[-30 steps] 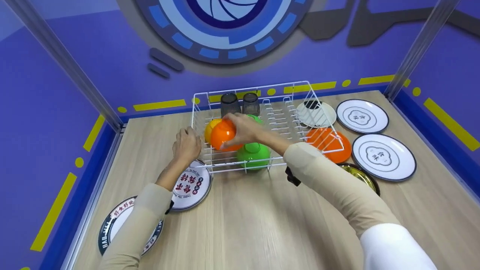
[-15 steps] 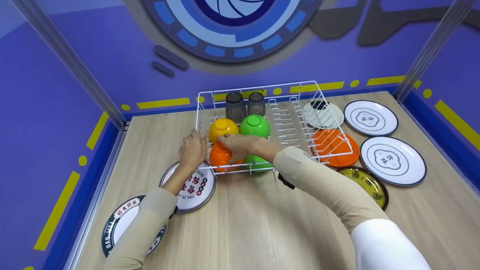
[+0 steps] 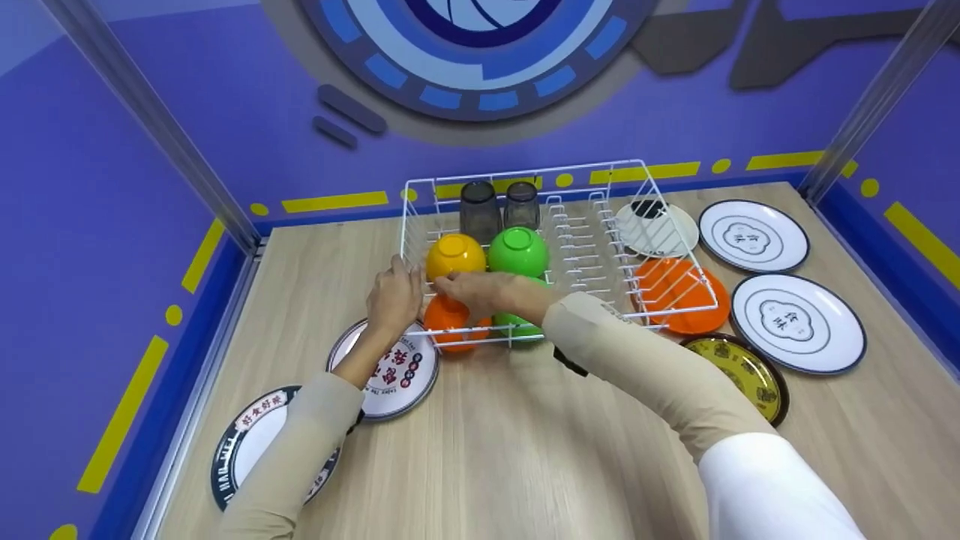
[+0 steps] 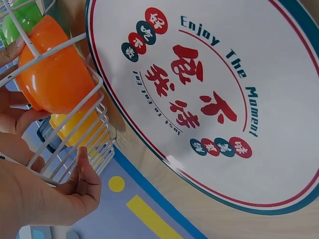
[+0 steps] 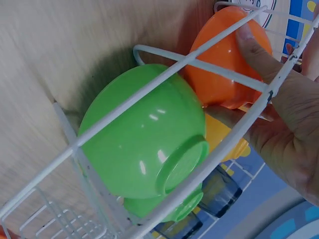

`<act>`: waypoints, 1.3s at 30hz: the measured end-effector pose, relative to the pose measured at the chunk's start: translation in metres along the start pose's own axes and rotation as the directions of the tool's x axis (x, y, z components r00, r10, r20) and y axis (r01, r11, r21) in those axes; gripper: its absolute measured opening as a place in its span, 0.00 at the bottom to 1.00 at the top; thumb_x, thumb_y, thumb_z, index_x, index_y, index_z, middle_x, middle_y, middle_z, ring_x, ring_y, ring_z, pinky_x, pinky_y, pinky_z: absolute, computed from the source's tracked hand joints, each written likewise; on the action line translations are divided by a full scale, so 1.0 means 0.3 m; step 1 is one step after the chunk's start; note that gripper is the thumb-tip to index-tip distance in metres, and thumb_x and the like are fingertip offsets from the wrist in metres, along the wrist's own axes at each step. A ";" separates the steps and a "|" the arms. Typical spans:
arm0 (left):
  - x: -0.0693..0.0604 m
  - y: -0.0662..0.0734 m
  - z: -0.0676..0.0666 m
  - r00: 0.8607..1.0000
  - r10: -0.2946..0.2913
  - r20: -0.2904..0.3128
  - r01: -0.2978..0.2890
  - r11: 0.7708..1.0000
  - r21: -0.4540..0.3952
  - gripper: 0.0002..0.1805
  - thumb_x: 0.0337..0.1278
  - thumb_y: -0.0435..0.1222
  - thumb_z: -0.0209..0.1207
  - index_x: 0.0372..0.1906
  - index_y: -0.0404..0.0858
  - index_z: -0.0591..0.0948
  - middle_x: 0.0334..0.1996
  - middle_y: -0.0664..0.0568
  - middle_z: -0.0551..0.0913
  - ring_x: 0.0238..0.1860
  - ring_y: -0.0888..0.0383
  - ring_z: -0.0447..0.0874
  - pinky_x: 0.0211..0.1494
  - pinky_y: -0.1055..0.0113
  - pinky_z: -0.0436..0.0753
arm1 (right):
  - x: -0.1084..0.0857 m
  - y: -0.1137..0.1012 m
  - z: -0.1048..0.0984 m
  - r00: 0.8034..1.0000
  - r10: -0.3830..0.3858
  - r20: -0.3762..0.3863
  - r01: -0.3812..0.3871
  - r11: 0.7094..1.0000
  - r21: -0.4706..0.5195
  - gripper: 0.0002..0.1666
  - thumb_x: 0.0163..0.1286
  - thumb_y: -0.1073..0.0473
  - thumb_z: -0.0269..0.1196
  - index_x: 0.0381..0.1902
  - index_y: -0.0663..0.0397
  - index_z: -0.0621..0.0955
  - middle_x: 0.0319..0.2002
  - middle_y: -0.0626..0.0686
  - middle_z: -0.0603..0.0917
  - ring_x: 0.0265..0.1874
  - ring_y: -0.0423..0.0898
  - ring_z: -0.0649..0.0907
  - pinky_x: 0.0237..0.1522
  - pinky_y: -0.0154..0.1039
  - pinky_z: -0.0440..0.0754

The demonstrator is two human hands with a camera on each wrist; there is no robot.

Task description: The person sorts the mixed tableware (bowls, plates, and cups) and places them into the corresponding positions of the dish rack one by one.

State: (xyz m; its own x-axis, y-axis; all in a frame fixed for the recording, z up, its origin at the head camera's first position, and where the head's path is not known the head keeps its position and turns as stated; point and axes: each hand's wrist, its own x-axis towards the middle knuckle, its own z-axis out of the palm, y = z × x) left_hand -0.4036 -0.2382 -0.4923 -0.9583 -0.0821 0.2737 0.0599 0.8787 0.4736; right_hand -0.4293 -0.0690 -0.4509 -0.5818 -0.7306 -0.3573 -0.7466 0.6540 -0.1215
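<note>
My right hand [image 3: 484, 291] holds an orange bowl [image 3: 450, 322] upside down inside the front left corner of the white wire dish rack [image 3: 525, 169]. In the right wrist view the thumb lies on one side of the orange bowl [image 5: 227, 59], with fingers on the other. My left hand [image 3: 395, 296] grips the rack's left rim; the left wrist view shows its thumb and fingers about the wire. Behind the orange bowl sits an upturned yellow bowl [image 3: 455, 256]. Two green bowls, one at the back [image 3: 517, 251] and one at the front [image 5: 144, 129], stand beside them.
Two dark glasses [image 3: 480, 211] stand at the rack's back left. Left of the rack lie a lettered plate [image 3: 386, 401] and a dark-rimmed plate [image 3: 255, 442]. To the right are an orange plate [image 3: 686, 300], a yellow-brown plate [image 3: 739, 375] and several white plates [image 3: 799, 322].
My right hand has brought the orange bowl down and toward the front left corner of the rack, uncovering the yellow bowl. My left hand stays at the left rim. The head view has shifted slightly.
</note>
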 end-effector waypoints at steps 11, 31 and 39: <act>-0.004 0.017 -0.005 1.000 0.015 -0.015 -0.015 1.000 0.002 0.19 0.77 0.42 0.48 0.51 0.27 0.73 0.38 0.27 0.85 0.44 0.30 0.86 0.43 0.36 0.84 | -0.101 0.067 -0.029 0.996 0.053 -0.071 -0.043 0.989 0.142 0.39 0.74 0.46 0.64 0.76 0.50 0.66 0.71 0.58 0.75 0.67 0.55 0.77 0.73 0.51 0.72; 0.011 0.014 -0.013 1.000 0.018 0.010 -0.019 0.999 0.045 0.17 0.76 0.39 0.48 0.50 0.25 0.73 0.38 0.24 0.85 0.44 0.29 0.86 0.44 0.37 0.84 | -0.758 0.662 0.234 0.593 0.628 -0.504 -0.362 0.767 0.530 0.27 0.75 0.58 0.57 0.67 0.66 0.72 0.44 0.68 0.78 0.38 0.58 0.77 0.37 0.51 0.75; 0.003 0.008 -0.016 0.997 -0.005 0.075 0.002 0.999 0.036 0.19 0.77 0.40 0.47 0.53 0.25 0.72 0.41 0.24 0.84 0.47 0.29 0.86 0.47 0.37 0.84 | -0.735 0.648 0.337 0.412 0.696 -0.589 -0.209 0.701 0.682 0.21 0.79 0.62 0.54 0.63 0.68 0.75 0.28 0.62 0.82 0.22 0.41 0.75 0.33 0.41 0.72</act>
State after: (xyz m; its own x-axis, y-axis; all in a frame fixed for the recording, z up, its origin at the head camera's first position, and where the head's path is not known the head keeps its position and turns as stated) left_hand -0.4030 -0.2384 -0.4870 -0.9768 -0.0508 0.2081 0.0479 0.8951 0.4434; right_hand -0.4136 0.2391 -0.4893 -0.9487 0.0388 0.3137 -0.1817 0.7450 -0.6418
